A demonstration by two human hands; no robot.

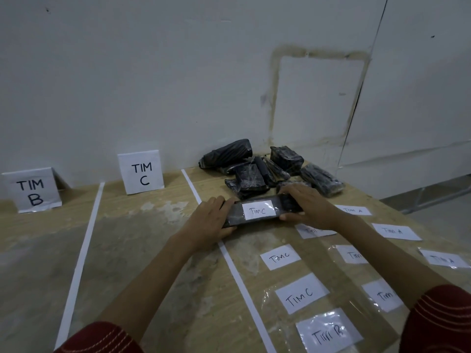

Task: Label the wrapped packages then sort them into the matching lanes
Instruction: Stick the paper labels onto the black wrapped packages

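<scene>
Seen from the head camera, my left hand and right hand each clasp one end of the wrapped package, so the grip is closed on it, low over the counter. Its Tim C label sits between my hands. The TIM C sign stands beyond and left of the grip, across the tape line. Swinging left, my right forearm could, I judge, drag the loose labels beneath it, or the slick wrap could slip.

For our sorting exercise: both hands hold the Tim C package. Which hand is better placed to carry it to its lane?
Probably left. The left hand grips the package end nearest the TIM C sign, whose lane lies leftward beyond the tape; the right hand would have to reach across.
</scene>
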